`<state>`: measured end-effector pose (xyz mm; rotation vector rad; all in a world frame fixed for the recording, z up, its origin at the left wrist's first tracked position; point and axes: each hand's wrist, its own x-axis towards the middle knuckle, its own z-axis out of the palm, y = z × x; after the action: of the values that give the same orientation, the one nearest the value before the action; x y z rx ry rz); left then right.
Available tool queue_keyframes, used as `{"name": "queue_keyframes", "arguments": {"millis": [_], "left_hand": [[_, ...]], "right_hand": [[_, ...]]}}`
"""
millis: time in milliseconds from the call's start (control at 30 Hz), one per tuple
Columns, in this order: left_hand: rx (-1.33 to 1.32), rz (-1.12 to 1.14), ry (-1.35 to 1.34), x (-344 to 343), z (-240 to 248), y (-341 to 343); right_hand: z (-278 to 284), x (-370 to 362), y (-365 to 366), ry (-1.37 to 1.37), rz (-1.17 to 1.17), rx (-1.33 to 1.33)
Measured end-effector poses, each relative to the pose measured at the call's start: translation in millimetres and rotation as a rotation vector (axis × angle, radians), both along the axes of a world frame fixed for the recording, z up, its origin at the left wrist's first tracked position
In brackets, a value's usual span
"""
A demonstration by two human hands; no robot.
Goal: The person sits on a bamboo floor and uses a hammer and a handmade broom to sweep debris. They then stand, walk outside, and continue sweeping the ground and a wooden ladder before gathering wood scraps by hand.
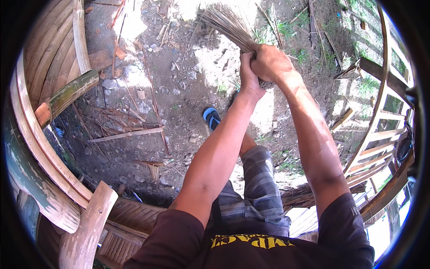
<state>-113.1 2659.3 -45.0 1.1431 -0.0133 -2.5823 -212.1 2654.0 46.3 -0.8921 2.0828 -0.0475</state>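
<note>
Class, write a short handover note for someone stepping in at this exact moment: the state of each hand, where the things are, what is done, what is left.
Left hand: closed around the neck of the bundle of thin sticks.
Right hand: clamped over the same neck, beside the left.
The bundle fans out away from the body, above the dirt ground.
Done: sticks gathered in one grip.
Left: no binding is visible at the neck.

A blue sandal lies on the dirt ground. Left of the sandal a flat wooden slat rests among loose sticks and stones. Farther left stands a curved bamboo bench. Well right of the sandal stands a bamboo ladder frame.
</note>
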Motion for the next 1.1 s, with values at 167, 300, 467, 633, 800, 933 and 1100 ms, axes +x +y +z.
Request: {"name": "queue_keyframes", "arguments": {"millis": [167,300,467,633,800,933,1100], "left_hand": [[0.179,-0.077,-0.328,26,78,71],[0.451,-0.085,-0.271,-14,43,70],[0.250,-0.058,0.061,-35,9,59],[0.263,-0.061,-0.480,55,45,92],[0.189,-0.110,-0.525,14,0,-37],[-0.122,-0.091,-0.221,-43,-4,-145],[-0.265,0.090,-0.390,49,44,-141]], "right_hand": [[48,10,48,-0.245,0.002,0.213],[31,-27,35,-0.247,0.095,0.492],[27,-38,51,0.028,-0.079,0.101],[6,26,89,-0.320,-0.042,0.122],[-48,-2,-43,-0.441,0.090,0.236],[-35,-41,-118,-0.114,-0.103,-0.110],[-25,32,-127,-0.393,-0.048,-0.217]]}}
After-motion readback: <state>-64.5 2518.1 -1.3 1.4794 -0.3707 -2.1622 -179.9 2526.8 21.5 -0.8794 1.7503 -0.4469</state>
